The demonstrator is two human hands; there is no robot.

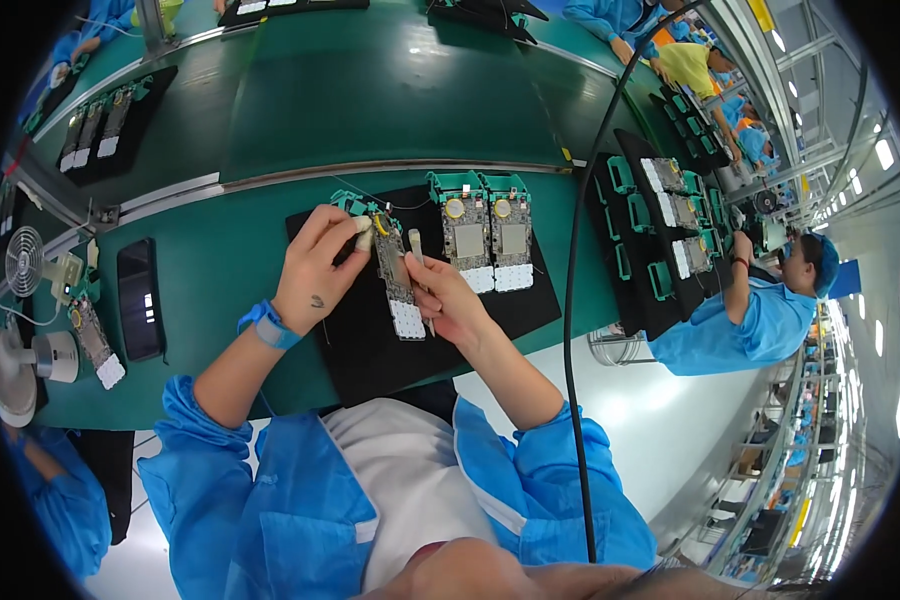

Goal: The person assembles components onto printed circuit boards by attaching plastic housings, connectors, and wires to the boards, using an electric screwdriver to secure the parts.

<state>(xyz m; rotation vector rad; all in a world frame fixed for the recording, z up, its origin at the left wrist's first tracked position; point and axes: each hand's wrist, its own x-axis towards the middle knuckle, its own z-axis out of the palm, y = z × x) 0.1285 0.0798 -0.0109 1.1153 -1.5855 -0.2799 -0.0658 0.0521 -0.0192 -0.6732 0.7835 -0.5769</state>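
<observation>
A narrow circuit board point(393, 270) with a white keypad end and a green plastic bracket point(350, 203) lies tilted on a black mat point(355, 355). My left hand point(318, 262), with pale covers on its fingertips, pinches the board's upper left edge beside a round yellow part. In my closed right hand point(448, 297) is a slim, pale, stick-like tool point(415, 242), held along the board's right side; its exact kind does not show. Two similar boards point(468, 240) point(511, 240) with green brackets lie side by side to the right.
A black phone point(141, 298), another board point(94, 340) and a small fan point(26, 262) are at the left. A black cable point(570, 300) hangs across the right side. More boards on a black mat point(660, 290) lie near a co-worker point(760, 300). A metal rail point(370, 172) crosses behind.
</observation>
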